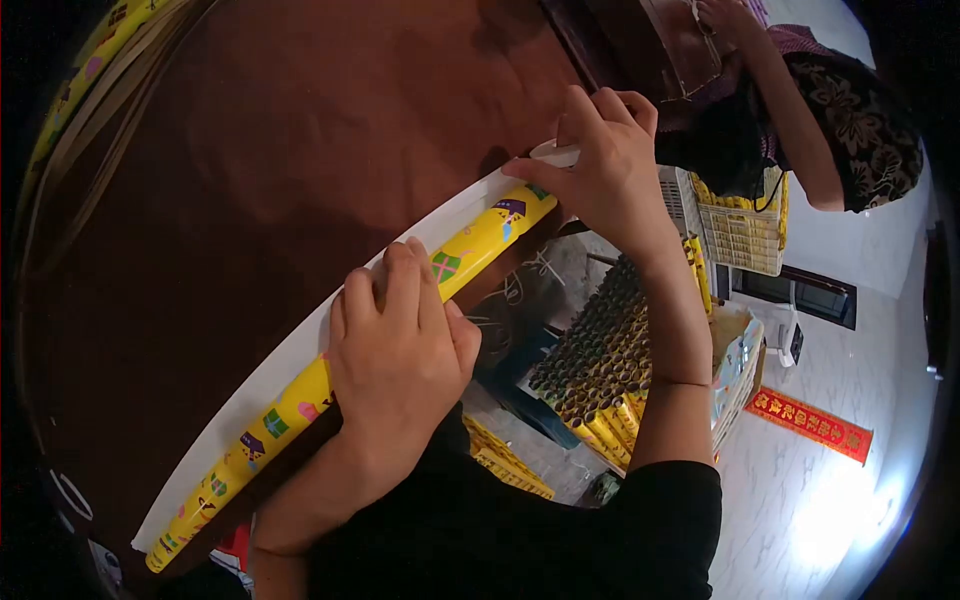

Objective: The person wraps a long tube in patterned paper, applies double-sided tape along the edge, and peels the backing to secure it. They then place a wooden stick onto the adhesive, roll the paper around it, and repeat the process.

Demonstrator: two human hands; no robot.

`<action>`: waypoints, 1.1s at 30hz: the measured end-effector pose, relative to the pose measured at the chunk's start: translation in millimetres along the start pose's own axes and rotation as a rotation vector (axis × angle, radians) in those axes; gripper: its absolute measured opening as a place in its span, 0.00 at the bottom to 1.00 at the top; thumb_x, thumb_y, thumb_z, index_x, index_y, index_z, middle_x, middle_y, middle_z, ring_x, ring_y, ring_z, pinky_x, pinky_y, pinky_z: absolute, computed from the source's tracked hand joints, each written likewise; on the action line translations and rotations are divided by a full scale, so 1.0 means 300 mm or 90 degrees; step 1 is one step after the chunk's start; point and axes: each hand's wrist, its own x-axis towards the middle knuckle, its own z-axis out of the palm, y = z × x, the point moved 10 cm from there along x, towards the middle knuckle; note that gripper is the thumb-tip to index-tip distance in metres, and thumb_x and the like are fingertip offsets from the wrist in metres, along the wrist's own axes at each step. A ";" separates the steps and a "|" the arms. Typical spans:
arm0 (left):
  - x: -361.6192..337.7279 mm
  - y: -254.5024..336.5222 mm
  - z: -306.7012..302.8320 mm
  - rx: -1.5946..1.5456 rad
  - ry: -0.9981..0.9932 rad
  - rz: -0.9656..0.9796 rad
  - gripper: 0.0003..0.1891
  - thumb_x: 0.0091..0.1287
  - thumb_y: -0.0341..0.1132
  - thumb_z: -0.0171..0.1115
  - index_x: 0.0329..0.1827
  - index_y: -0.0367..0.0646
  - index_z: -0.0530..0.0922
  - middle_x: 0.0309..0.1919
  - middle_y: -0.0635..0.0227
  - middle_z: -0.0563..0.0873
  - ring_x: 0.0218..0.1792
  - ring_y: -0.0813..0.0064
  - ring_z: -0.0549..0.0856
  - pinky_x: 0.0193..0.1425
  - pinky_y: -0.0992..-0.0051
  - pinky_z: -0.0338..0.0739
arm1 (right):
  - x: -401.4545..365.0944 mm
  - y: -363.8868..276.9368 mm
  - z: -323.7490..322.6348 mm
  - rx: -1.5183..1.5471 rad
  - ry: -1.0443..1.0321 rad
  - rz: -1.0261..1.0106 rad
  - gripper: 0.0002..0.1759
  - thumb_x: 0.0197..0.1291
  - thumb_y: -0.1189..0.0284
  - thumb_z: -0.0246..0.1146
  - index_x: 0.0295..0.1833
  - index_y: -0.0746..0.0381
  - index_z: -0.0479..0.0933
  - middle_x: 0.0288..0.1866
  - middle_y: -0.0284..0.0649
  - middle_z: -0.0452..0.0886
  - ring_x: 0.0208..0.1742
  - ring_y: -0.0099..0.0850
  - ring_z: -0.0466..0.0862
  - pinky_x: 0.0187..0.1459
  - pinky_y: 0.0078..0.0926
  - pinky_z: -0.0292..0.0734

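Observation:
A long yellow tube (pixel 280 416) printed with colourful pictures lies slantwise along the edge of the dark brown table (pixel 270 150). Along its far side runs a white paper strip (pixel 235 405). My left hand (pixel 395 345) is closed over the middle of the tube, fingers bent onto the white strip and thumb on the near side. At the upper end, my right hand (pixel 610 165) grips the tube and paper between thumb and bent fingers; a pale rounded edge (pixel 555 153) shows beside the thumb. My palms hide parts of the tube.
At upper left lie flat tan strips (pixel 115 120) and more yellow printed material (pixel 75 85). A stack of open-ended yellow tubes (pixel 610 370) stands below my right arm. Beyond are a woven basket (pixel 740 235) and another person (pixel 810 120) at the table. A red banner (pixel 810 425) hangs on the wall.

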 end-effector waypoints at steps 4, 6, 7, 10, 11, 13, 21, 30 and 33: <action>0.000 -0.003 0.000 -0.010 -0.002 -0.002 0.24 0.55 0.35 0.60 0.52 0.27 0.79 0.49 0.58 0.79 0.39 0.61 0.78 0.44 0.65 0.78 | 0.002 -0.016 -0.002 -0.024 -0.004 -0.013 0.27 0.42 0.54 0.78 0.37 0.58 0.73 0.27 0.32 0.78 0.39 0.36 0.78 0.58 0.40 0.62; -0.002 -0.004 0.003 0.001 -0.006 -0.005 0.24 0.55 0.36 0.60 0.51 0.27 0.80 0.49 0.58 0.79 0.40 0.61 0.78 0.44 0.65 0.78 | -0.001 -0.023 0.001 -0.028 -0.003 -0.017 0.27 0.43 0.54 0.78 0.38 0.58 0.73 0.25 0.32 0.78 0.39 0.35 0.78 0.58 0.40 0.62; -0.003 -0.003 0.001 0.000 -0.006 -0.004 0.24 0.55 0.36 0.60 0.51 0.27 0.80 0.49 0.58 0.79 0.40 0.61 0.78 0.44 0.65 0.78 | -0.001 -0.027 0.001 -0.031 0.000 -0.021 0.27 0.43 0.55 0.78 0.38 0.59 0.73 0.24 0.31 0.78 0.38 0.35 0.78 0.59 0.40 0.62; -0.003 -0.005 0.007 -0.003 -0.024 -0.011 0.23 0.56 0.36 0.59 0.52 0.29 0.79 0.50 0.58 0.79 0.40 0.62 0.78 0.44 0.65 0.77 | 0.000 -0.037 0.002 -0.039 0.014 -0.023 0.28 0.44 0.55 0.77 0.41 0.59 0.73 0.21 0.31 0.79 0.39 0.35 0.79 0.60 0.41 0.62; -0.001 -0.008 0.011 0.005 -0.031 -0.016 0.23 0.57 0.37 0.59 0.53 0.32 0.79 0.50 0.58 0.79 0.41 0.62 0.78 0.45 0.65 0.76 | -0.001 -0.039 0.001 -0.041 0.016 -0.022 0.28 0.44 0.55 0.77 0.41 0.59 0.73 0.21 0.31 0.79 0.39 0.35 0.79 0.60 0.41 0.62; 0.004 -0.009 0.012 0.016 -0.038 -0.017 0.23 0.58 0.37 0.59 0.54 0.34 0.79 0.50 0.59 0.79 0.41 0.61 0.78 0.45 0.65 0.76 | -0.002 -0.050 0.009 -0.060 0.005 -0.029 0.29 0.46 0.54 0.77 0.46 0.60 0.72 0.21 0.32 0.80 0.40 0.35 0.80 0.60 0.43 0.61; 0.069 0.004 0.013 0.000 -0.171 -0.062 0.19 0.67 0.44 0.61 0.53 0.38 0.81 0.44 0.57 0.81 0.41 0.60 0.80 0.46 0.64 0.79 | -0.015 -0.053 -0.001 -0.067 0.023 0.001 0.31 0.47 0.55 0.76 0.50 0.61 0.72 0.23 0.34 0.82 0.42 0.36 0.80 0.60 0.46 0.61; 0.339 0.009 0.149 -0.014 -0.202 -0.062 0.12 0.65 0.37 0.65 0.41 0.37 0.80 0.40 0.53 0.85 0.45 0.53 0.86 0.47 0.59 0.81 | -0.033 -0.032 0.008 -0.027 -0.015 0.003 0.25 0.52 0.59 0.71 0.50 0.62 0.73 0.26 0.36 0.81 0.48 0.37 0.77 0.64 0.45 0.58; 0.347 -0.007 0.147 -0.027 -0.251 -0.079 0.12 0.63 0.36 0.68 0.42 0.37 0.79 0.41 0.55 0.85 0.44 0.54 0.86 0.48 0.60 0.80 | -0.071 0.000 -0.019 0.035 0.020 -0.003 0.21 0.53 0.61 0.70 0.47 0.60 0.73 0.28 0.36 0.81 0.48 0.37 0.77 0.66 0.47 0.58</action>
